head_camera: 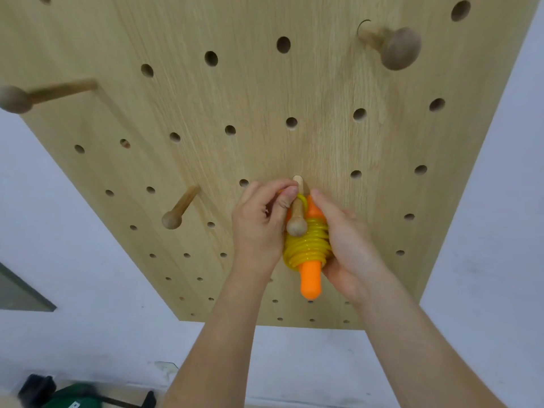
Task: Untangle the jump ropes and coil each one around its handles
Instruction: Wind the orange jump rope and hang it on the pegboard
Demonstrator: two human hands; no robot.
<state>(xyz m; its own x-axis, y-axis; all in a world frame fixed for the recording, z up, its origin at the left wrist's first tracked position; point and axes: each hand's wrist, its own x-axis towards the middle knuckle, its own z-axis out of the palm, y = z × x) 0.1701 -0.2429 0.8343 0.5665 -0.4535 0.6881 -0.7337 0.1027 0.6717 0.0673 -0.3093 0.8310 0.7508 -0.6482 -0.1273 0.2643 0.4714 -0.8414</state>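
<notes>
A jump rope with orange handles point(309, 282) has its yellow cord point(306, 248) coiled tightly around them. The bundle hangs upright against a wooden pegboard point(265, 92), just behind a wooden peg point(296, 214). A yellow loop of cord goes around that peg. My right hand point(348, 245) grips the bundle from the right side. My left hand point(260, 225) pinches the cord loop beside the peg's shaft, fingers closed. No other rope is visible.
Other pegs stick out of the board: a short one point(179, 210) left of my hands, a long one point(35, 95) at the far left, a large knob point(394, 47) at the upper right. A white wall surrounds the board. A green and black object point(73, 393) lies below left.
</notes>
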